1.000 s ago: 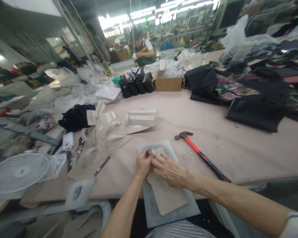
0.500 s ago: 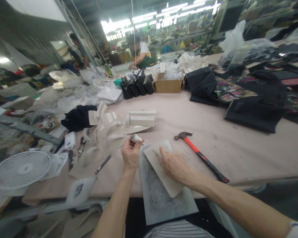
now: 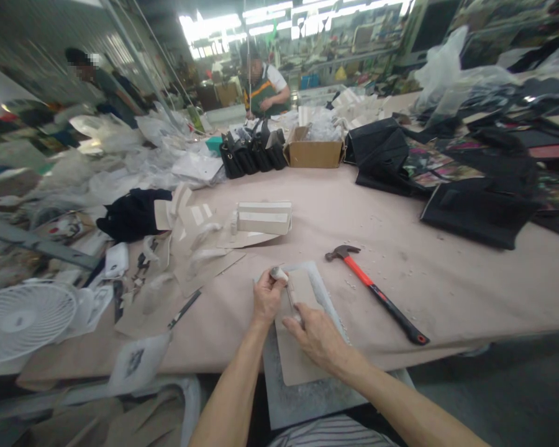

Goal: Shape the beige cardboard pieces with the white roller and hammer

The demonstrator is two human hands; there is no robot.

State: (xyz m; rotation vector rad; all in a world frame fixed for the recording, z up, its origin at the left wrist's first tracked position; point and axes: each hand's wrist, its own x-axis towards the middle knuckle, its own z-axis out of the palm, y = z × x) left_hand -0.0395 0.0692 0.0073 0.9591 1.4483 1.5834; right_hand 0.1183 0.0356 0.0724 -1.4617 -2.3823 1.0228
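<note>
My left hand point(image 3: 268, 295) is closed around a small white roll point(image 3: 278, 274) at the upper left corner of a beige board point(image 3: 302, 363). My right hand point(image 3: 319, 335) is closed over the board, with a thin tool point(image 3: 291, 297) between its fingers pointing toward the roll; its exact kind is hard to make out. The board lies on a larger grey, speckled slab point(image 3: 279, 406) at the table's front edge. A hammer point(image 3: 377, 292) with a red and black handle lies to the right of the slab.
Beige strip-marked pieces point(image 3: 264, 217) lie ahead on the table point(image 3: 326, 205). A cutter point(image 3: 184, 308) and a white fan point(image 3: 25, 320) are at left. Black bags point(image 3: 251, 152), a cardboard box point(image 3: 314, 154) and black fabric point(image 3: 477, 214) stand or lie farther back. Two people are behind.
The board has turned straighter on the slab. My left hand has moved right with the roll to the board's corner, and my right hand has shifted down, now with a thin tool showing.
</note>
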